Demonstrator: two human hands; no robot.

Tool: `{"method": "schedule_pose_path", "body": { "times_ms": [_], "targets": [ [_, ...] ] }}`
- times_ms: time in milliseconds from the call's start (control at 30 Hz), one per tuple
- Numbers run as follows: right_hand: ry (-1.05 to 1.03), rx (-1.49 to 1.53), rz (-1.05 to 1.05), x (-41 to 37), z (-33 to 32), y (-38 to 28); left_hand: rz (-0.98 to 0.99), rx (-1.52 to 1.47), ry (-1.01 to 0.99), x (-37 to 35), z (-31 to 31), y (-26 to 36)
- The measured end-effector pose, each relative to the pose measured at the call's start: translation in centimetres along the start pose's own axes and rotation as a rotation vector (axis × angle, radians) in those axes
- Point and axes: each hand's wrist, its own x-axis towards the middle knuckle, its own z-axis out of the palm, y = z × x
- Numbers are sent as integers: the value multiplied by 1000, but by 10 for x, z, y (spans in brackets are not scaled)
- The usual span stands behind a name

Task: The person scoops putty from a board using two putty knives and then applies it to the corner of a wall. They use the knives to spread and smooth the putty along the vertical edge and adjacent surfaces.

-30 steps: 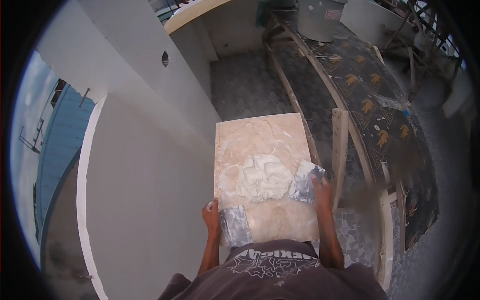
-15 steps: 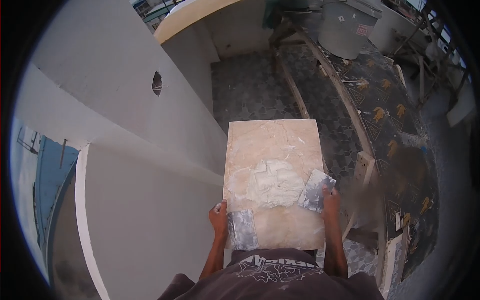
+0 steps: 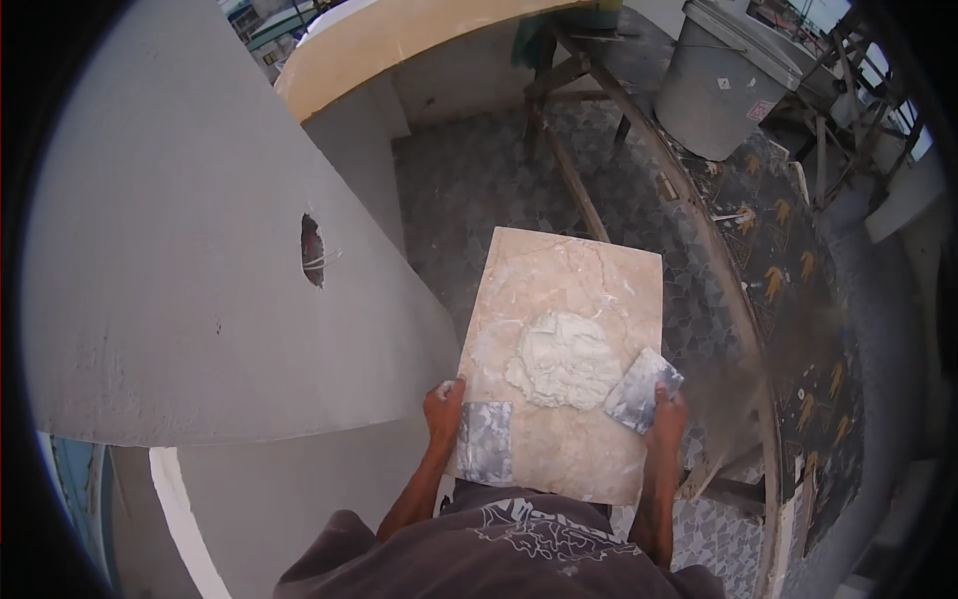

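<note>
A beige marbled board point(image 3: 569, 459) lies flat in front of my body, with a mound of off-white paste point(image 3: 567, 361) near its middle. My left hand point(image 3: 443, 404) is closed round the board's left edge. Beside it, a grey, paste-smeared metal plate point(image 3: 486, 444) rests on the board's lower left corner. My right hand point(image 3: 667, 414) is closed on a second smeared metal plate point(image 3: 639, 391), which is tilted at the right edge of the board and close to the paste. The fingers under the board are hidden.
A pale wall point(image 3: 180, 250) with a hole point(image 3: 313, 250) and thin wires stands at the left. On the right is a long dark bench point(image 3: 788, 270) with a wooden edge, carrying a grey lidded bucket point(image 3: 714, 95). Patterned floor tiles point(image 3: 459, 180) lie beyond the board.
The view has turned and shifted, so the wall fills more of the left side. The board now appears tilted clockwise. Both hands keep their holds.
</note>
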Motion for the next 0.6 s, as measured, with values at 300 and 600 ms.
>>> {"method": "schedule_pose_path", "body": {
  "times_ms": [300, 600],
  "targets": [
    [6, 64, 0, 13, 41, -17, 36, 72, 11, 47, -2, 13],
    [-22, -4, 27, 49, 84, -13, 67, 38, 74, 95, 8, 13]
  ]
}}
